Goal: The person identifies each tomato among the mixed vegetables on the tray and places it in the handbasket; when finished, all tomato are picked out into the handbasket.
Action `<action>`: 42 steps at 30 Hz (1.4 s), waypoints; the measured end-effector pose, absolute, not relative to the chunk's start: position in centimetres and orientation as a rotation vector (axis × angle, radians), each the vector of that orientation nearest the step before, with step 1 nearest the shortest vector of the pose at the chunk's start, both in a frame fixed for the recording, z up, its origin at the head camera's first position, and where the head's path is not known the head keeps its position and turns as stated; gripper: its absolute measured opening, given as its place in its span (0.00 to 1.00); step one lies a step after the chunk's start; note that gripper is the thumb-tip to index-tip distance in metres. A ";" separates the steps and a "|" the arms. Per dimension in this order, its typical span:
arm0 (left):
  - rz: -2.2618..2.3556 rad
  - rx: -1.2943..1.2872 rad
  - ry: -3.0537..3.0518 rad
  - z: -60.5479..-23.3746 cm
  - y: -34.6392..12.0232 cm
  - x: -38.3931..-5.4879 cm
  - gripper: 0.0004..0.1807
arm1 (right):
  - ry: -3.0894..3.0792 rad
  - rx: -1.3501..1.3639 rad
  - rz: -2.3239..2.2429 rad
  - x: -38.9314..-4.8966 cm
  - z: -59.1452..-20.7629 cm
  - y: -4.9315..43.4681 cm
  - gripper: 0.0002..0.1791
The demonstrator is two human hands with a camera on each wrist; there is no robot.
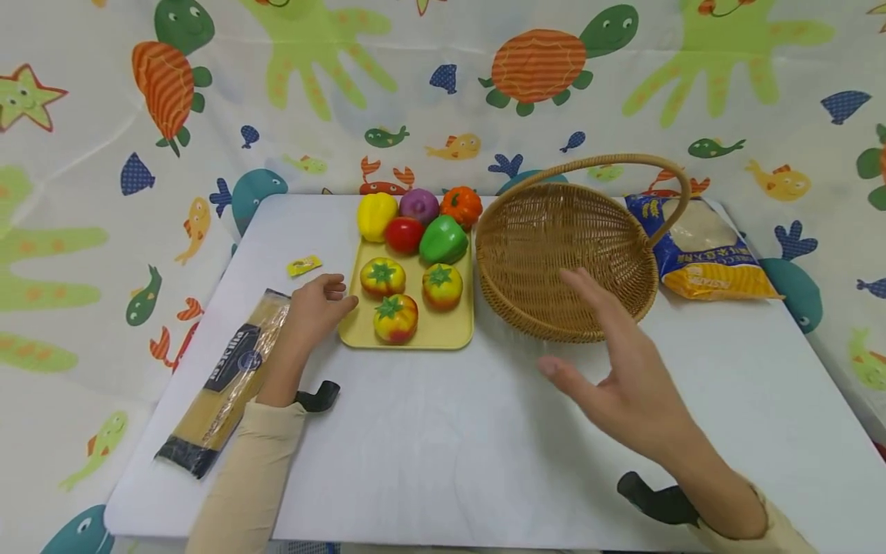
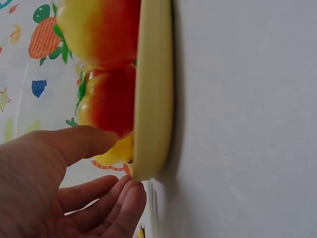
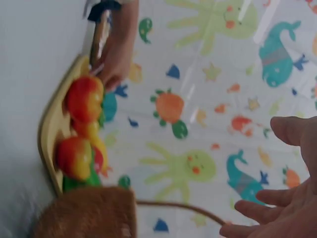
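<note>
At the left rim of a pale yellow tray is my left hand, thumb tip over the rim and fingers loosely bent beside it. Its fingertips show right at the tray's edge in the left wrist view. Three red-and-yellow toy fruits with green leaf caps, one a front fruit, lie on the tray. My right hand hovers in front of a wicker basket, thumb and fingers spread, holding nothing. The basket tilts toward me, its arched handle up.
Behind the fruits sit a yellow pepper, purple onion, orange pumpkin, red tomato and green pepper. A noodle pack and small yellow packet lie left; a blue-and-yellow bag lies right.
</note>
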State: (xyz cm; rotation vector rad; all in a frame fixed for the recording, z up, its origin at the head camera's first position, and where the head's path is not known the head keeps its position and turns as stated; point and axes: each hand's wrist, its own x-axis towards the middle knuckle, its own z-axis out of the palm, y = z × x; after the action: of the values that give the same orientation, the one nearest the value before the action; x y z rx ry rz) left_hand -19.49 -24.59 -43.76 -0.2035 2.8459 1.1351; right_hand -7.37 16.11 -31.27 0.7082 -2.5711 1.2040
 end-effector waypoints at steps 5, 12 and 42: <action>1.129 -0.235 2.828 -44.3 -24.4 -19.4 0.31 | -2.685 0.820 1.274 -7.9 -32.3 12.8 0.47; 1.151 -0.192 2.873 -45.1 -24.4 -19.2 0.27 | -2.741 0.915 1.402 -10.4 -34.6 8.4 0.48; 1.159 -0.166 2.908 -45.5 -24.6 -19.0 0.23 | -2.893 0.689 1.455 -18.1 -43.8 -1.2 0.50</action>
State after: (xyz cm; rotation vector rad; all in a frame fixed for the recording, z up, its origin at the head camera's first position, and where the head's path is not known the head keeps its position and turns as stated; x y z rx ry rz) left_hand -19.00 -24.61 -45.50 -0.1664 2.9079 1.1592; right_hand -18.06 -1.25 -43.82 0.6891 -2.8935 1.4546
